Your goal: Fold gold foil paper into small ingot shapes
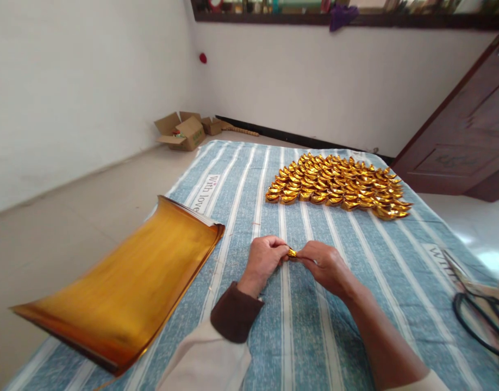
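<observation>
A small piece of folded gold foil paper (292, 253) is pinched between my two hands above the striped cloth. My left hand (267, 257) grips its left end, thumb and fingers pressed together. At the other end, my right hand (323, 264) pinches it between thumb and fingers. Most of the piece is hidden by the fingertips. Beyond the hands, many finished-looking gold paper ingots (335, 184) sit packed in rows. To the left of my left hand lies a stack of gold foil paper sheets (139, 277), its edges curling up.
Black-handled scissors (478, 307) lie at the right edge of the table. A blue and white striped cloth (249, 184) covers the table. Open cardboard boxes (184, 133) stand on the floor by the wall. A dark reddish wooden door (457, 125) is at the right.
</observation>
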The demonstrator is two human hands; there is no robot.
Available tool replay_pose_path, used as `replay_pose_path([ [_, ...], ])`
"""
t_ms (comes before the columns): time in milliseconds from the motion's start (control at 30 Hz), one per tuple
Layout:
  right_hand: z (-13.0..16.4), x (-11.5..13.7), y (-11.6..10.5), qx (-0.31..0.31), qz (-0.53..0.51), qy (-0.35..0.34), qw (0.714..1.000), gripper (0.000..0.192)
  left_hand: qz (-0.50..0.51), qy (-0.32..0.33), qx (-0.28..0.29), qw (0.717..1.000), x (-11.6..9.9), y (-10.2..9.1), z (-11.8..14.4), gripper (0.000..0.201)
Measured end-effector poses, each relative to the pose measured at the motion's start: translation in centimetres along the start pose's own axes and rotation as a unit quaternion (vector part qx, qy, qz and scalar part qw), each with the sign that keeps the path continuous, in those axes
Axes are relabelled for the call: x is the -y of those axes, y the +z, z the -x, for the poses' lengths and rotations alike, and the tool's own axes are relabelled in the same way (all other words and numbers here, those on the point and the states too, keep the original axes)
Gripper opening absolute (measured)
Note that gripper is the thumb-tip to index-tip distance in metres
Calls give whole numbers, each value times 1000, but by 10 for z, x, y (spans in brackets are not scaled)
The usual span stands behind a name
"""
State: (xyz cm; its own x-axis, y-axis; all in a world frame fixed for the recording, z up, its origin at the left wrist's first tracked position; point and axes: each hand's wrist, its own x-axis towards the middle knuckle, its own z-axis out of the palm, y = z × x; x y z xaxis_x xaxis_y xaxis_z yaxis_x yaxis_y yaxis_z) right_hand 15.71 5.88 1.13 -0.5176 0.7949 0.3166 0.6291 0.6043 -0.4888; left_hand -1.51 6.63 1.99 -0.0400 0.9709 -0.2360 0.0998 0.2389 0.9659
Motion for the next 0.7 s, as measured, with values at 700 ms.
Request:
replay_pose_path([
  [700,-1,0,7,0,-29,14,999,20,-62,28,-10,998,15,0,-8,6],
])
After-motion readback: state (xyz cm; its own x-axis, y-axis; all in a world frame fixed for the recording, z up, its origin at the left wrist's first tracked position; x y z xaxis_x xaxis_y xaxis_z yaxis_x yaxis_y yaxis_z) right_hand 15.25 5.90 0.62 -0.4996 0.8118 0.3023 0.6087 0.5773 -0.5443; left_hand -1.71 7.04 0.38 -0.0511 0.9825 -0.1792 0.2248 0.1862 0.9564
